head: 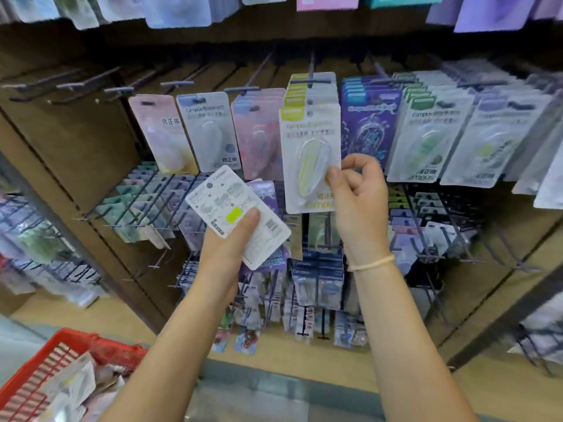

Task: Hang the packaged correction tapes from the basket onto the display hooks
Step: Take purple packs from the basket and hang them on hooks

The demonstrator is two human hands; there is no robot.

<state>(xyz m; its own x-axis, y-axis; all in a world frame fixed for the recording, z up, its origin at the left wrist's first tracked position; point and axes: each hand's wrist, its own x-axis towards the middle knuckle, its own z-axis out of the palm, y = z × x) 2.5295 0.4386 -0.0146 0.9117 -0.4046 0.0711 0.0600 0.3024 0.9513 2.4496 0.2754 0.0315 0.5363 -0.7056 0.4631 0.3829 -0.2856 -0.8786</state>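
Down low and closest sits the red plastic basket [65, 357], with more clear packets of correction tape [73, 388] piled inside. They wait there because they are not hung up yet.

A bit farther up, the left hand [227, 242] holds a white packet turned back side out [237, 216], with a small yellow sticker on it. The thumb lies flat on the packet and the fingers curl behind it, so the hand is closed on the packet. A purple packet peeks out just behind. The hand probably keeps these ready for the next turn.

The right hand [355, 196] is higher. Its thumb and first finger pinch the lower right edge of a white packet with a yellow-green top [309, 159]. The other fingers are curled in. This packet is at the front of a row on a dark metal hook [310, 73]. The top hole is blurry, so it is hard to tell if it is all the way on. The hand likely holds the edge to keep the packet straight.

Farther back, more packets hang on hooks along the brown board [70, 141], pink, purple and green ones. Some hooks on the left are bare.
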